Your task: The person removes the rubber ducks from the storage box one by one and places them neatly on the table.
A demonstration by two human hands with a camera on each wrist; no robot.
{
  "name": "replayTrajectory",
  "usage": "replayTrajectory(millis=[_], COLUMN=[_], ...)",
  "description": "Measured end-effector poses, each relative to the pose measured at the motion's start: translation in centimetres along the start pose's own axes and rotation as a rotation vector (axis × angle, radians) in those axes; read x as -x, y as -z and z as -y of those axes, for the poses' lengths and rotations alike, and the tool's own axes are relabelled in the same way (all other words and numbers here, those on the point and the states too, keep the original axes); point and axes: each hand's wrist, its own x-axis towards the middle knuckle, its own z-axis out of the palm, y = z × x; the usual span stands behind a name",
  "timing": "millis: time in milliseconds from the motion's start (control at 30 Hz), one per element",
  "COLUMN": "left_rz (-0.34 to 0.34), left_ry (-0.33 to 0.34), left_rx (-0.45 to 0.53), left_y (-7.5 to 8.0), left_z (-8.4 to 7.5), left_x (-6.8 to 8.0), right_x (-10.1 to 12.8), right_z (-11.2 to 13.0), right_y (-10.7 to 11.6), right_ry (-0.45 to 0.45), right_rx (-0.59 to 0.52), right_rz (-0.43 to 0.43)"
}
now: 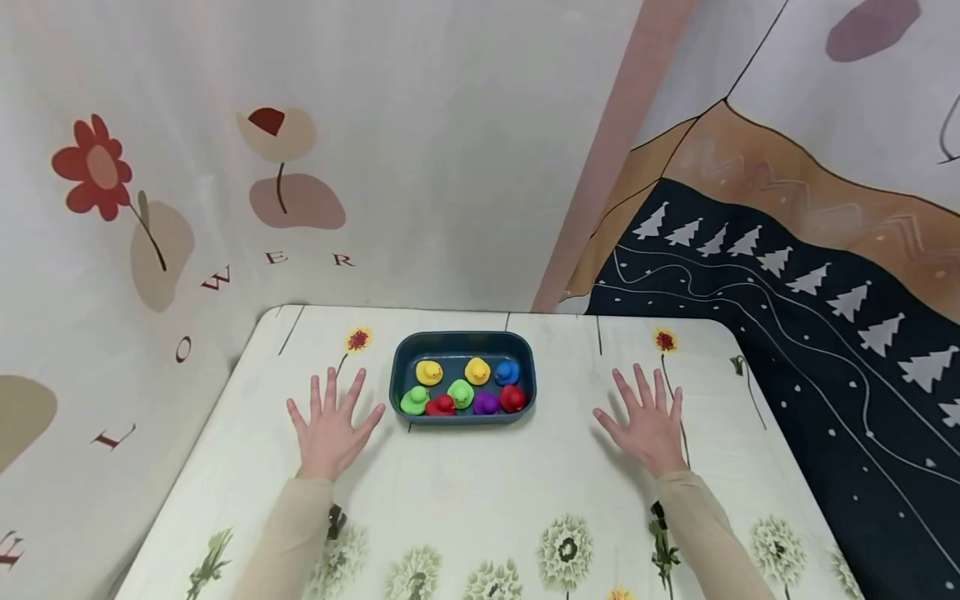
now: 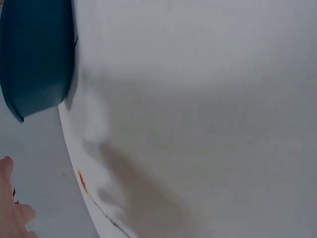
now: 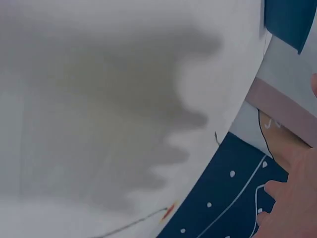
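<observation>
A dark teal tray [image 1: 463,342] stands at the middle back of the table and holds several small toy ducks: two yellow [image 1: 429,372], a blue one [image 1: 507,372], two green [image 1: 414,401], two red [image 1: 513,398] and a purple one [image 1: 486,403]. My left hand [image 1: 330,422] lies flat on the table left of the tray, fingers spread and holding nothing. My right hand [image 1: 647,421] lies flat to the right of the tray, fingers spread too. The tray's outer wall [image 2: 34,59] shows in the left wrist view, and its corner [image 3: 292,20] in the right wrist view.
The table [image 1: 465,492] wears a pale cloth printed with flowers. Patterned fabric backdrops [image 1: 315,150] stand close behind and to the right, the right one dark blue with white trees [image 1: 825,300]. The table's rounded edges fall off at left and right.
</observation>
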Motion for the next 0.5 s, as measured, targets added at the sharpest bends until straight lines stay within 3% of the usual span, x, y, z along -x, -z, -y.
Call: replayTrajectory(millis=[267, 500], left_rz=[-0.009, -0.009], left_ry=[-0.032, -0.075], left_rx=[0.007, 0.042], left_y=[-1.5, -2.4], left_z=[-1.4, -2.8], left_x=[-0.4, -1.5], right_x=[0.4, 0.6], right_z=[0.8, 1.2], right_y=[-1.2, -1.3], right_ry=[0.034, 0.107], right_rx=[-0.029, -0.13], right_rz=[-0.006, -0.045])
